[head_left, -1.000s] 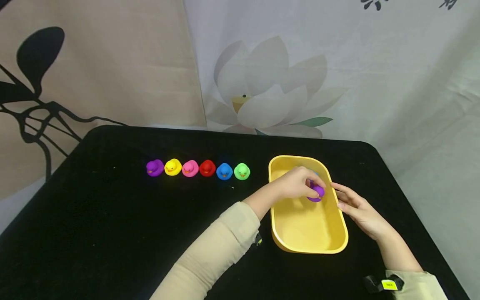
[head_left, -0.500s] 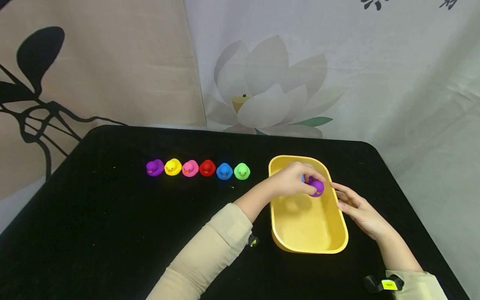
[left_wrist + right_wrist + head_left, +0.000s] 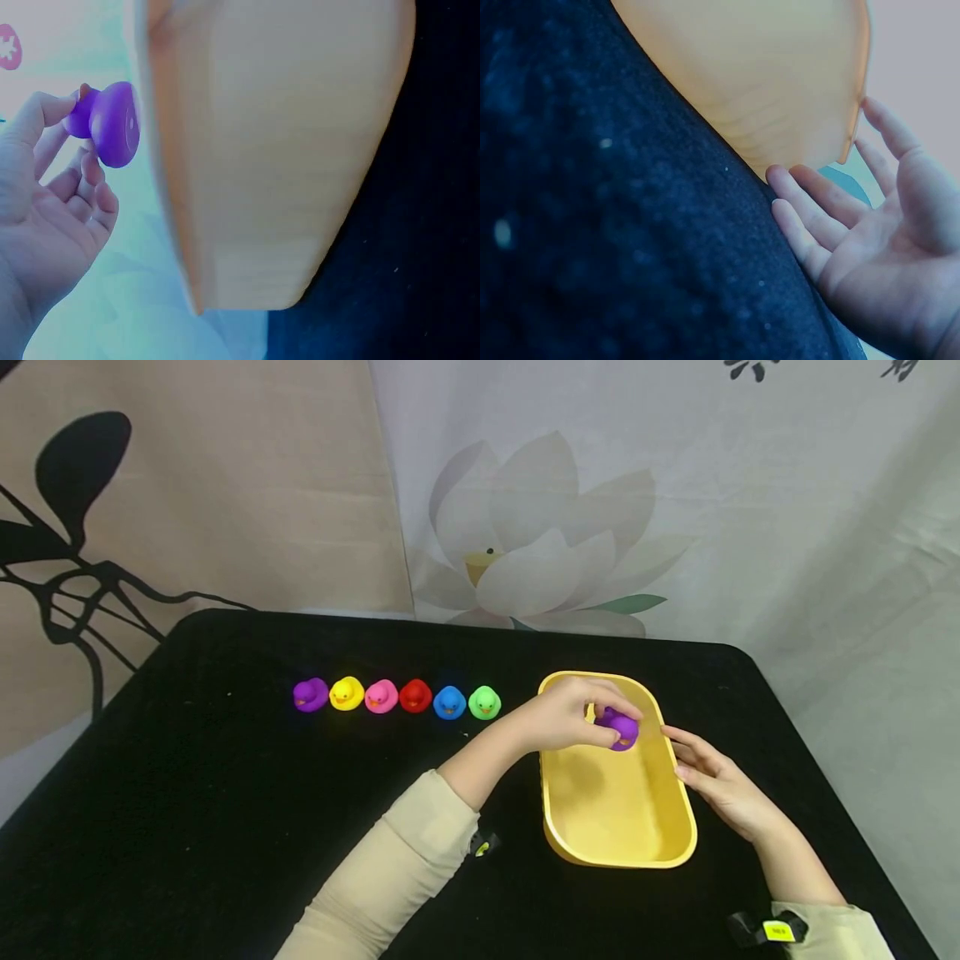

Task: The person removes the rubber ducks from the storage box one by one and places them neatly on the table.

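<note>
Pinched between the thumb and fingers of my left hand [image 3: 564,717] is a purple rubber duck [image 3: 622,730]. It hangs over the far half of a yellow tub [image 3: 622,814]. In the left wrist view the purple duck [image 3: 116,124] shows its flat base, held at rim height beside the tub wall [image 3: 262,150]. My right hand [image 3: 720,783] touches the tub's right outer side with relaxed, fairly straight fingers. In the right wrist view that hand [image 3: 885,225] has fingertips at the tub's rim and lower wall. My left hand hides the tub's far left part.
Left of the tub stands a row of rubber ducks: purple [image 3: 310,695], yellow [image 3: 347,693], pink [image 3: 381,697], red [image 3: 416,696], blue [image 3: 449,702] and green [image 3: 484,702]. A black cloth [image 3: 225,810] covers the table. Behind it hangs a printed curtain [image 3: 300,485].
My left hand has risen a little and moved left with the purple duck. Something blue glimpsed beside that hand earlier is now hidden. My right hand and the duck row stay put.
</note>
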The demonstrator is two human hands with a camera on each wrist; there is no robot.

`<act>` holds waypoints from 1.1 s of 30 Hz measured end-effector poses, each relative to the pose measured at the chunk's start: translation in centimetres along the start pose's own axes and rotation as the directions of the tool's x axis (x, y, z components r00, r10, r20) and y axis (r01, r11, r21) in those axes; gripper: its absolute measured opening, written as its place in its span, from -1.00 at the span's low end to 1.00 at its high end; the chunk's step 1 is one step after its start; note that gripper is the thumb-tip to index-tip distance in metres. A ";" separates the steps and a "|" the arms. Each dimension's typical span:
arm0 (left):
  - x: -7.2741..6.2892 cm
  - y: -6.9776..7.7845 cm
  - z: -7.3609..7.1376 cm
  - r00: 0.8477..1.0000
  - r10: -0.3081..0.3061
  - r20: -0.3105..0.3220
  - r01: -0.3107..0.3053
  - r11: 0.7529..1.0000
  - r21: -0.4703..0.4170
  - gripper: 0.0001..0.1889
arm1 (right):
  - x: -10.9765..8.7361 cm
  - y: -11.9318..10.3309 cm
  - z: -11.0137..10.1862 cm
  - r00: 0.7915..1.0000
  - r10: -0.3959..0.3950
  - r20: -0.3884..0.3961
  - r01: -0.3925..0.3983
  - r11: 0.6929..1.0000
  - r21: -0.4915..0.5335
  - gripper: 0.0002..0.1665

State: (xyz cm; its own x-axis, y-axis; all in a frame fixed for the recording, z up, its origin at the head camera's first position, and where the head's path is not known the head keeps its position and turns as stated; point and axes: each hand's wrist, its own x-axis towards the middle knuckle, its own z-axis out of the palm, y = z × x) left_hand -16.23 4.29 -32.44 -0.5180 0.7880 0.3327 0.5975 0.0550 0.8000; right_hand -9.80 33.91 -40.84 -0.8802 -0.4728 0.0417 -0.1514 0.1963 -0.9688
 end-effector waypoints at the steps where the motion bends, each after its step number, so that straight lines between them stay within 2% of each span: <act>1: -0.2 0.1 -0.2 1.000 0.005 -0.005 -0.005 1.000 0.000 -0.69 | 0.0 0.0 0.0 1.000 0.001 -0.001 -0.001 1.000 -0.001 -0.42; 10: -2.0 1.2 -1.5 0.999 -0.005 -0.042 0.005 1.000 0.006 -0.69 | 0.1 0.1 -0.1 1.000 -0.006 0.006 0.006 1.000 0.013 -0.42; 17: -3.6 2.0 -2.6 0.999 -0.023 -0.038 0.023 1.000 0.016 -0.68 | 0.0 0.0 0.0 1.000 -0.013 0.003 0.013 1.000 0.016 -0.42; 26: -5.9 2.2 -4.4 0.998 0.002 -0.057 0.000 0.999 0.032 -0.69 | 0.0 -0.1 0.0 1.000 0.003 0.001 -0.003 1.000 0.008 -0.42; 33: -8.2 1.8 -5.4 0.997 0.019 -0.070 -0.017 0.999 0.027 -0.69 | 0.1 -0.2 0.0 1.000 -0.006 0.006 0.006 1.000 0.011 -0.42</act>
State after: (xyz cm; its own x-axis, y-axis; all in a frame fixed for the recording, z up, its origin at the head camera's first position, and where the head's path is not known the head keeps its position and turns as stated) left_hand -14.24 -5.37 -31.01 -0.5479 0.7442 0.3820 0.6228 0.0580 0.7802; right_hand -9.82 33.86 -40.65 -0.8766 -0.4790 0.0464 -0.1519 0.1838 -0.9712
